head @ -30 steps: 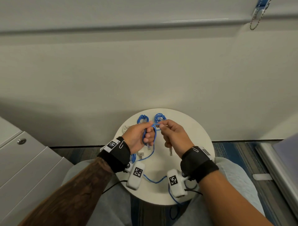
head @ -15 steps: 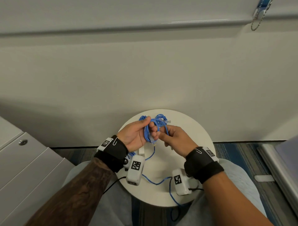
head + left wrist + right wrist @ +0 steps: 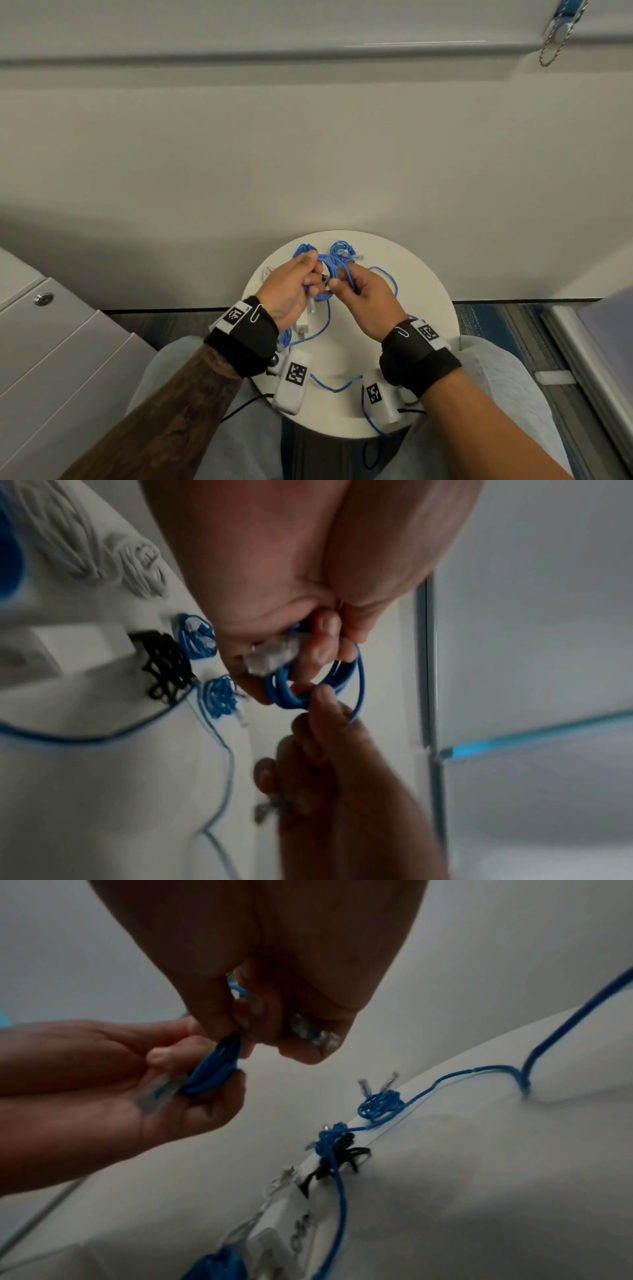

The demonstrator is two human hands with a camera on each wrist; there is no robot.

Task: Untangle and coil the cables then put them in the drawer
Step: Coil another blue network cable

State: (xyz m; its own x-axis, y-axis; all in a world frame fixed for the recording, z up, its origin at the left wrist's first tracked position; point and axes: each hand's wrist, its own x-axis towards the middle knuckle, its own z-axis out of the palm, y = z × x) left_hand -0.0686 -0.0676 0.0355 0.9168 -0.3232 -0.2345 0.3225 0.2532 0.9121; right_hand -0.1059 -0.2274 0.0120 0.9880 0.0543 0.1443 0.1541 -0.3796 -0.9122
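Note:
A thin blue cable is half wound into a small coil (image 3: 328,277) above the round white table (image 3: 424,294). My left hand (image 3: 313,274) grips the coil (image 3: 301,693) together with its clear plug (image 3: 270,656). My right hand (image 3: 337,282) pinches a strand at the coil's right side, and a second clear plug (image 3: 315,1034) shows between its fingers (image 3: 301,1053). The loose blue tail (image 3: 334,388) runs over the table and hangs off the front edge. The grey drawer cabinet (image 3: 51,342) stands at my left, its drawers closed.
Two tied blue bundles (image 3: 305,248) (image 3: 342,247) lie at the table's back edge. A black bundle (image 3: 164,666), a white coiled cable (image 3: 137,561) and a white adapter (image 3: 303,328) lie under my left hand. A wall rises just behind the table; my knees are under its front.
My right hand has carried the strand round the coil in my left hand, adding a turn. A slack loop now lies on the table to the right of my right hand.

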